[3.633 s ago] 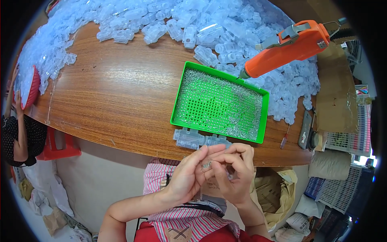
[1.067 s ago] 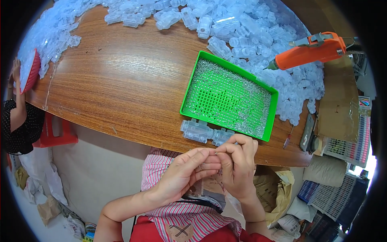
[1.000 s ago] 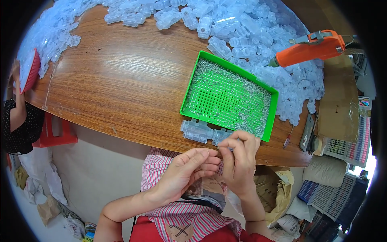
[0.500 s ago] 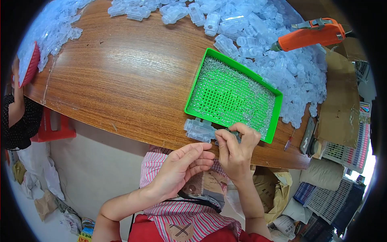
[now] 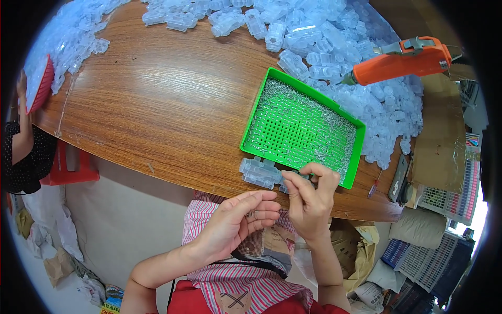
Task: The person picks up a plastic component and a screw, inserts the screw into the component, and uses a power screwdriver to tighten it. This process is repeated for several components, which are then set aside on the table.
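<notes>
Wood-grain table (image 5: 157, 104) curves across our view, its far edge heaped with clear plastic parts (image 5: 334, 36). At far left we see another person's arm (image 5: 23, 131) beside a red basket (image 5: 39, 86) holding more clear parts. Moving right, our left hand (image 5: 235, 222) hovers over our lap, just below the table edge, palm up and fingers loosely curled, holding nothing we can make out. Above it, two clear pieces (image 5: 260, 172) lie on the table's near edge, touching the green tray (image 5: 251, 118). Our right hand (image 5: 309, 204) pinches a small clear part (image 5: 293, 180) between thumb and fingertips, just beside those pieces and at the tray's near rim. The tray holds a layer of tiny pale bits. Farther right, an orange tool (image 5: 400, 60) rests on the heap, well apart from both hands.
</notes>
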Demonstrator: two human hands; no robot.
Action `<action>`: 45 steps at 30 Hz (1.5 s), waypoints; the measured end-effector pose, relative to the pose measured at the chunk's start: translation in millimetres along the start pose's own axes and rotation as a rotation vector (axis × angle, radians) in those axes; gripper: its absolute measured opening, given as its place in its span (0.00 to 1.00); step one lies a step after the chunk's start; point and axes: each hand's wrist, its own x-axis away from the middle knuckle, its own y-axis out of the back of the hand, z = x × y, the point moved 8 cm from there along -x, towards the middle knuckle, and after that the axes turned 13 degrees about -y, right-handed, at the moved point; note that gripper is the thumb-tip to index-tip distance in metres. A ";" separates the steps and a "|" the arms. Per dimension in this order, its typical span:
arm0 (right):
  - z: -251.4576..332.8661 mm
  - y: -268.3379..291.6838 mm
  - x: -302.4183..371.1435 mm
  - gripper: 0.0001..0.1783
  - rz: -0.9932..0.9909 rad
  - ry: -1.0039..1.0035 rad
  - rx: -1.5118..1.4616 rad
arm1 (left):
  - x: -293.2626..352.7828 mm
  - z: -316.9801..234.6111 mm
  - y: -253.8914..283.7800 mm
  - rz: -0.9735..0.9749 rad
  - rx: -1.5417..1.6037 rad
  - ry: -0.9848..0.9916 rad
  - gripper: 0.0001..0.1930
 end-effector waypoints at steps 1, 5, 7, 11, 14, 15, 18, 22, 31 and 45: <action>1.3 2.6 -0.1 0.11 -0.001 0.000 -0.001 | 2.1 2.1 -1.8 0.009 0.046 0.050 0.19; 9.6 23.2 5.6 0.10 -0.008 -0.060 -0.055 | 5.8 -2.4 -20.2 0.055 0.195 0.120 0.26; 22.1 27.3 11.2 0.11 0.119 -0.048 -0.105 | 5.0 -3.8 -23.5 0.113 0.187 0.103 0.29; 30.5 26.4 22.7 0.12 0.167 0.023 -0.050 | 2.2 -4.9 -28.4 0.137 0.215 0.090 0.31; 36.4 24.2 24.0 0.12 0.157 0.070 0.052 | 2.4 -5.3 -31.3 0.165 0.224 0.069 0.31; 38.0 23.3 24.4 0.12 0.154 0.071 0.053 | 2.1 -4.8 -30.6 0.177 0.212 0.052 0.31; 38.8 19.4 24.2 0.13 0.147 0.022 0.128 | 3.3 -7.3 -30.9 0.184 0.178 0.010 0.31; 44.4 14.9 27.9 0.14 0.147 0.009 0.168 | 5.6 -8.8 -27.6 0.194 0.144 -0.024 0.30; 36.5 6.6 21.7 0.12 0.209 -0.051 0.058 | 6.0 -8.5 -20.6 0.169 0.158 -0.035 0.28; 28.4 -20.2 -17.4 0.07 0.006 0.140 0.163 | 6.2 -8.8 5.4 0.004 0.061 -0.048 0.20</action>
